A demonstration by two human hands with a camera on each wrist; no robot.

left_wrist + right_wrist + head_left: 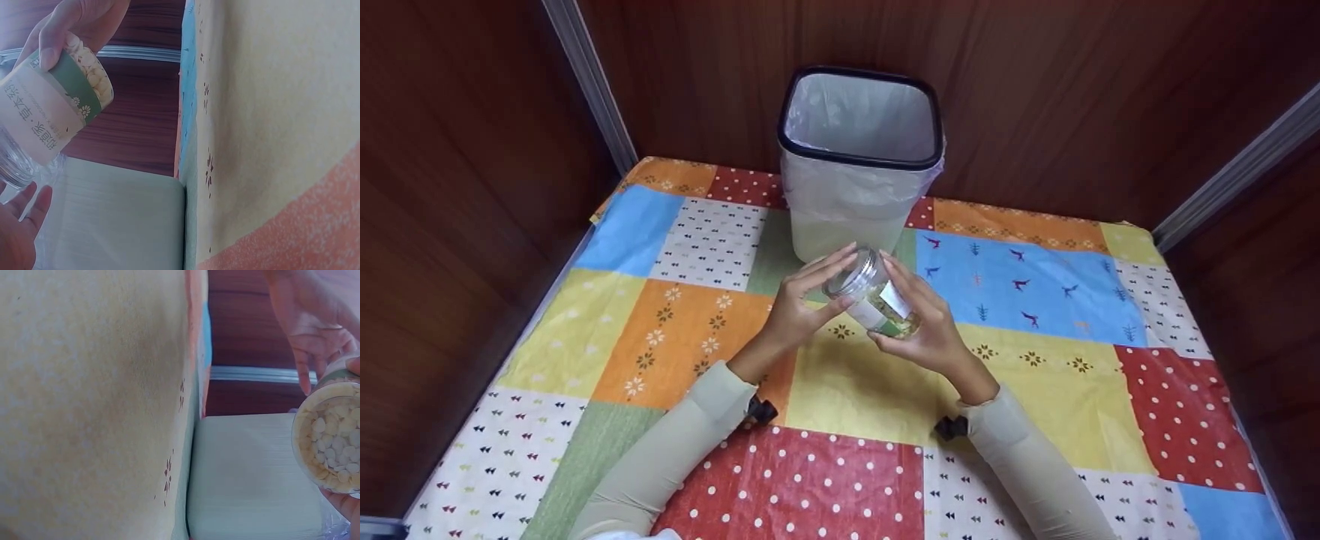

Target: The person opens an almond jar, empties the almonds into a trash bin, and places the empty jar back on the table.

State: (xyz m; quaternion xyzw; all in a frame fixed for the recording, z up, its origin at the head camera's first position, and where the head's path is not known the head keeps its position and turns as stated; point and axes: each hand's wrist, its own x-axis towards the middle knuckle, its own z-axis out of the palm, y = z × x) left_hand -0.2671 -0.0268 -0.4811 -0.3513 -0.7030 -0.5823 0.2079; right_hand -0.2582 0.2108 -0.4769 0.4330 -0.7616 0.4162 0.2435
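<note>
Between both hands, above the tablecloth, a clear jar [889,306] is held tilted, its lid end [856,277] up and to the left. My right hand [931,330] grips the body near the base, with the thumb below and the fingers along the far side. Fingers and thumb of my left hand [795,309] span the lid end; whether the lid is loose cannot be told. In the left wrist view the jar [48,107] shows a white label and a green band. Pale round pieces [337,444] show through its base in the right wrist view.
A pale bin [847,217] with a black rim and a plastic liner stands just beyond the hands. A patchwork-patterned cloth [697,337] covers the table. Dark wood-look panels [1057,97] close in the back and both sides.
</note>
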